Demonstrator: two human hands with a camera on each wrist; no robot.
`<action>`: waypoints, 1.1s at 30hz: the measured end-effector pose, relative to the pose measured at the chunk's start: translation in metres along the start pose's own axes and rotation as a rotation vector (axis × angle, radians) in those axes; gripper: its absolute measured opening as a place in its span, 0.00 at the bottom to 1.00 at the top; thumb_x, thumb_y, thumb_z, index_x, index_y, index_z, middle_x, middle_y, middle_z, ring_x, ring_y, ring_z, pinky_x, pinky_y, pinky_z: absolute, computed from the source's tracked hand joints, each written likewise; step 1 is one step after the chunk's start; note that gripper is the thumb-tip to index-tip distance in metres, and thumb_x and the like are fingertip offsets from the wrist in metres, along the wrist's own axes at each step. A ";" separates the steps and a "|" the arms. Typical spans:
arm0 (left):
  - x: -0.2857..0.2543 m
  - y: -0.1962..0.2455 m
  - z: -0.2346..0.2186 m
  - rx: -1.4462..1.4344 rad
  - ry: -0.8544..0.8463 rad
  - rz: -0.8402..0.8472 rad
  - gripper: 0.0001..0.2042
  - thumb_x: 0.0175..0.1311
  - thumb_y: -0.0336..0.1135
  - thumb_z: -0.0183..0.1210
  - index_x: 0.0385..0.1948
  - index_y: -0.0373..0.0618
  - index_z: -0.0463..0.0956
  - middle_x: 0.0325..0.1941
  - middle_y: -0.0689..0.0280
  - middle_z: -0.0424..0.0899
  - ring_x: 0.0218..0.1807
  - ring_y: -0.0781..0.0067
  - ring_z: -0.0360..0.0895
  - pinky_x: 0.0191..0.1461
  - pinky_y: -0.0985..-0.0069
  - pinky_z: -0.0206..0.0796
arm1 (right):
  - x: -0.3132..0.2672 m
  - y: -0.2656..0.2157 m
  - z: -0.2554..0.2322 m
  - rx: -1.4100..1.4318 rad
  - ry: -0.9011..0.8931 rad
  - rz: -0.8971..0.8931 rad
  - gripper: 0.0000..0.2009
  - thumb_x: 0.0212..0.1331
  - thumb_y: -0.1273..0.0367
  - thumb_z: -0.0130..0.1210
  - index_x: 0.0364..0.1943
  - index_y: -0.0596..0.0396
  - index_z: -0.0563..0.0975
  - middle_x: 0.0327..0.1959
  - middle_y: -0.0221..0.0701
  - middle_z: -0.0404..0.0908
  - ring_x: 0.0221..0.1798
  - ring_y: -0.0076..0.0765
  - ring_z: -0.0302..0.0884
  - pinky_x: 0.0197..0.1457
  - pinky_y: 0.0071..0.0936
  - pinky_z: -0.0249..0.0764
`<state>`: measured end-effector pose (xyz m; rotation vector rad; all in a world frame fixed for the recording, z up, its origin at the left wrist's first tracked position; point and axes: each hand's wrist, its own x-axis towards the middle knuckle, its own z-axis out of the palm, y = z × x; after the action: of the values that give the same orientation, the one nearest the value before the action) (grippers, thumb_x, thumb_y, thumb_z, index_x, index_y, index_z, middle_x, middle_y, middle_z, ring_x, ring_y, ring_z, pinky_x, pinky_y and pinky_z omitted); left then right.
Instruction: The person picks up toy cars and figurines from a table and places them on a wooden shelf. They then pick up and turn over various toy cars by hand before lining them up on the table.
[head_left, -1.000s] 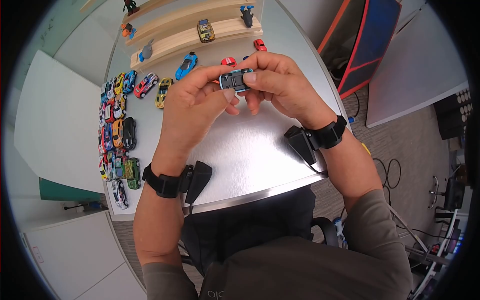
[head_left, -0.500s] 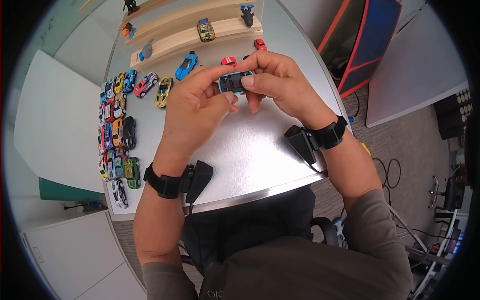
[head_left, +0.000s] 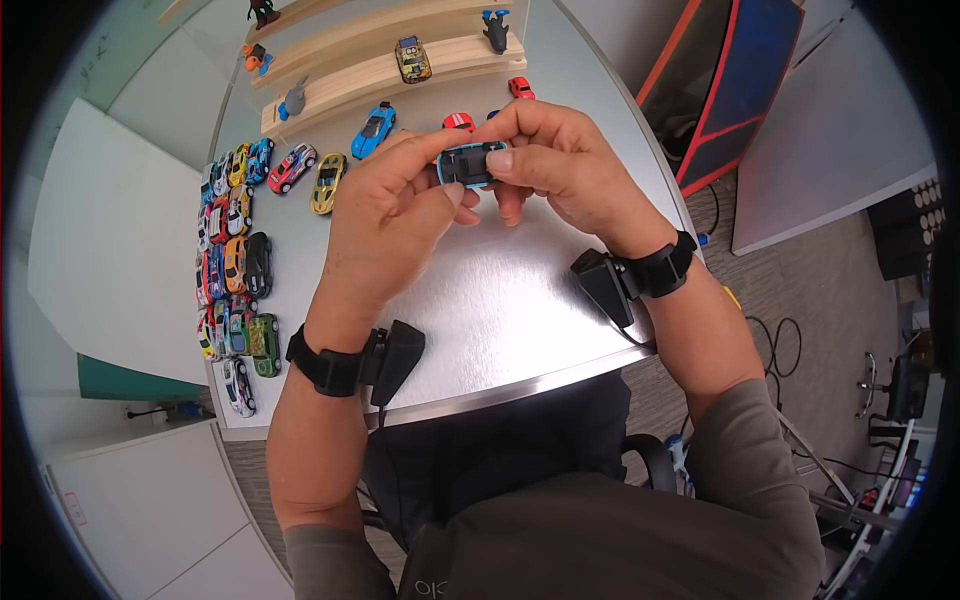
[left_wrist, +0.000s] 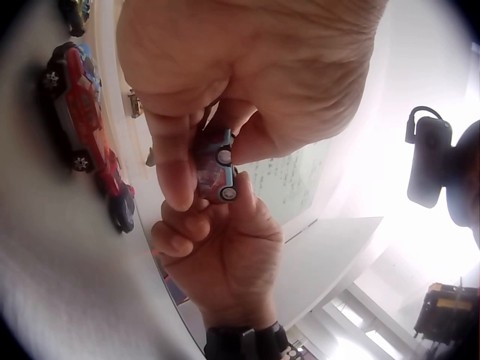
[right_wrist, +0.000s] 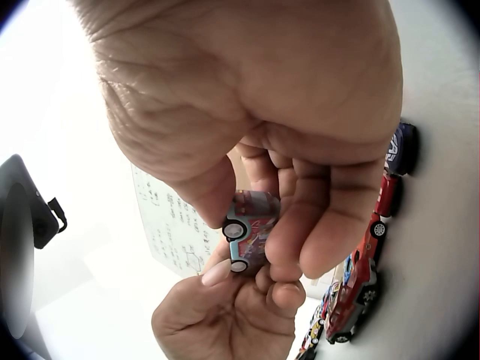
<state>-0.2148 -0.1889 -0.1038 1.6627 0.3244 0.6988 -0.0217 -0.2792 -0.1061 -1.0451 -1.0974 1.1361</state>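
Observation:
A small toy car (head_left: 465, 168) is held up over the table between both hands, its black underside facing the head camera and light-blue trim along its edge. My left hand (head_left: 380, 215) pinches its left end between thumb and fingers. At the other end, the right hand (head_left: 572, 172) grips it, the thumb lying across the underside. In the left wrist view, the car's side (left_wrist: 225, 172) shows wheels and a light-blue sill. Reddish printed bodywork appears on the car (right_wrist: 259, 232) in the right wrist view; fingers cover part of it.
Rows of toy cars (head_left: 235, 265) line the table's left side. A blue car (head_left: 373, 130), a yellow car (head_left: 328, 183) and a red car (head_left: 520, 88) stand beyond the hands. Behind them is a stepped wooden rack (head_left: 340, 100) bearing a camouflage-patterned car (head_left: 412, 60) and small figures.
The toy car stays between both hands, its underside turned slightly. The left hand and its thumb have shifted a little; the cars on the table have not moved.

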 end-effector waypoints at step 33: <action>0.000 0.002 0.003 -0.014 0.016 -0.022 0.18 0.67 0.18 0.51 0.59 0.32 0.76 0.49 0.62 0.79 0.43 0.72 0.85 0.49 0.76 0.81 | 0.002 0.002 -0.001 0.005 0.000 -0.009 0.08 0.66 0.70 0.60 0.44 0.60 0.79 0.27 0.28 0.83 0.24 0.20 0.81 0.28 0.20 0.79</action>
<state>-0.2130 -0.1921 -0.1024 1.6388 0.3481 0.6965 -0.0205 -0.2775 -0.1079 -1.0362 -1.0975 1.1309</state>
